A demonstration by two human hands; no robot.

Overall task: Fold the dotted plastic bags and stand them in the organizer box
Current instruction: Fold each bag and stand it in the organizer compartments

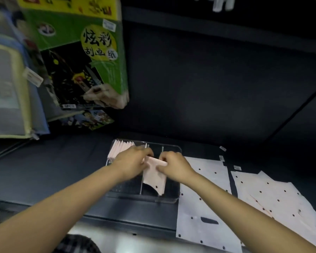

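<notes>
Head view: both hands, left hand (133,159) and right hand (173,165), pinch folded bag (154,177) over clear organizer box (169,199); row of folded bags (120,148) stands far left; two flat dotted bags (204,203) remain right.

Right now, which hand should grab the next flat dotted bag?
Probably the right hand: the flat white dotted plastic bags lie on its side of the clear organizer box; the left hand would cross over.

Both forearms bare, no sleeves — left hand (133,159) and right hand (173,166) without gloves

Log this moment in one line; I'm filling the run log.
both hands: left hand, right hand pinch folded bag | over organizer box | folded stack standing | flat bags beside
</notes>
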